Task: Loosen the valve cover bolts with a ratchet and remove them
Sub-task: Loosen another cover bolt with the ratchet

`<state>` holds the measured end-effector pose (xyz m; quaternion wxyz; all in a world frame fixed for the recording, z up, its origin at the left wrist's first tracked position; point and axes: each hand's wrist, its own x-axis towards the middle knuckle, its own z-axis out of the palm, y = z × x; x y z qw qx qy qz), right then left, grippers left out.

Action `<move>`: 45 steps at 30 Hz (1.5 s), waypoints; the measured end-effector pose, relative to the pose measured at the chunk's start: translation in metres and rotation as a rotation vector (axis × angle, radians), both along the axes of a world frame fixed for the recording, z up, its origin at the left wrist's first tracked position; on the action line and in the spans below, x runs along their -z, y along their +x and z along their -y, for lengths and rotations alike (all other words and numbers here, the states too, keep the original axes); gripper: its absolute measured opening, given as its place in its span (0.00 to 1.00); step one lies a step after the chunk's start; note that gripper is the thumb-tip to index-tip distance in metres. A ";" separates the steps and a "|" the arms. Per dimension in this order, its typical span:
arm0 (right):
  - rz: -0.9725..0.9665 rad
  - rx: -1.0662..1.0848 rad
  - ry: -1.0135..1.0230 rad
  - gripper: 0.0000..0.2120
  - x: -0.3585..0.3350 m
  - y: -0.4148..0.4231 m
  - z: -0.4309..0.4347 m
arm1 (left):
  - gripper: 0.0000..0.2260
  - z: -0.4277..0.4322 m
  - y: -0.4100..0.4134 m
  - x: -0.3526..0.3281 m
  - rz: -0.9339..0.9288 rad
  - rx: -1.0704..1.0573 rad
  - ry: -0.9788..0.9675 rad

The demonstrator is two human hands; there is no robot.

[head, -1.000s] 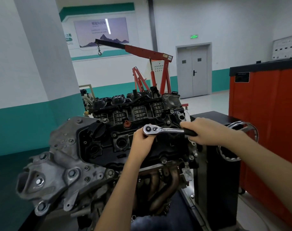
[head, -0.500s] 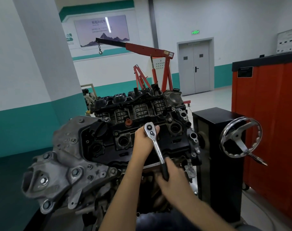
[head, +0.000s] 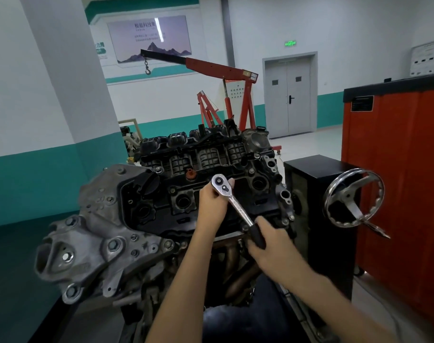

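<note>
A chrome ratchet (head: 233,203) stands with its head over the middle of the black valve cover (head: 186,201) on the engine. The bolt under the head is hidden. My left hand (head: 212,206) grips the ratchet just below its head, fingers curled around it. My right hand (head: 268,240) holds the black grip of the handle, which points toward me and to the right. One valve cover bolt (head: 251,171) shows on the cover's far edge, right of the ratchet head.
The engine sits on a stand with a grey bracket casting (head: 92,238) at the left. A black box (head: 317,194) with a chrome handwheel (head: 353,198) stands to the right, then a red cabinet (head: 396,181). A red engine hoist (head: 223,95) stands behind.
The ratchet handle has swung from pointing right to pointing down toward me, my right hand travelling with it. In the last half second it edged slightly back rightward. My left hand stayed at the head.
</note>
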<state>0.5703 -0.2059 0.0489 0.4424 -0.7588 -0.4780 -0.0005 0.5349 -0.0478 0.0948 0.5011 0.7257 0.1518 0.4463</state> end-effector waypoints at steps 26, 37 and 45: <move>-0.262 0.036 0.182 0.08 0.021 -0.056 -0.040 | 0.18 0.007 0.005 0.001 0.050 -0.038 0.003; 0.649 -0.047 -0.445 0.10 -0.090 0.097 0.016 | 0.21 -0.001 -0.001 -0.010 -0.109 0.038 0.128; 0.142 -0.004 -0.119 0.12 -0.016 0.032 0.012 | 0.15 0.006 0.002 0.003 0.022 -0.028 0.012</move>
